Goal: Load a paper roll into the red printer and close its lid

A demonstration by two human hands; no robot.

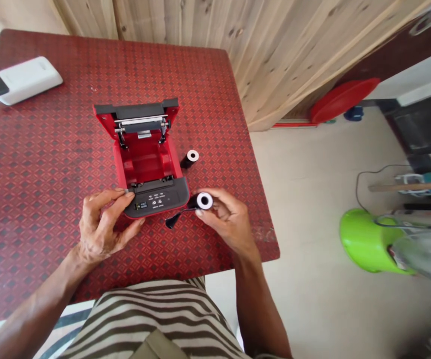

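A red and black portable printer (159,197) sits on the table with its lid (140,119) raised and its red paper bay (144,159) exposed. My left hand (105,222) grips the printer's front left corner, fingertips on the black panel and thumb at the front edge. Just off the opposite front corner, my right hand (225,212) holds a paper roll (203,201) between thumb and fingers. This roll is black outside with a white end and a hollow core; a loose black tail hangs towards the left. A second black roll (190,157) lies beside the printer.
A red patterned cloth covers the table (69,149). At its far left lies a white power bank (28,80) with a cable. Wooden boards (200,25) line the far side. On the floor to the right are a green bucket (365,244) and a red basin (344,99).
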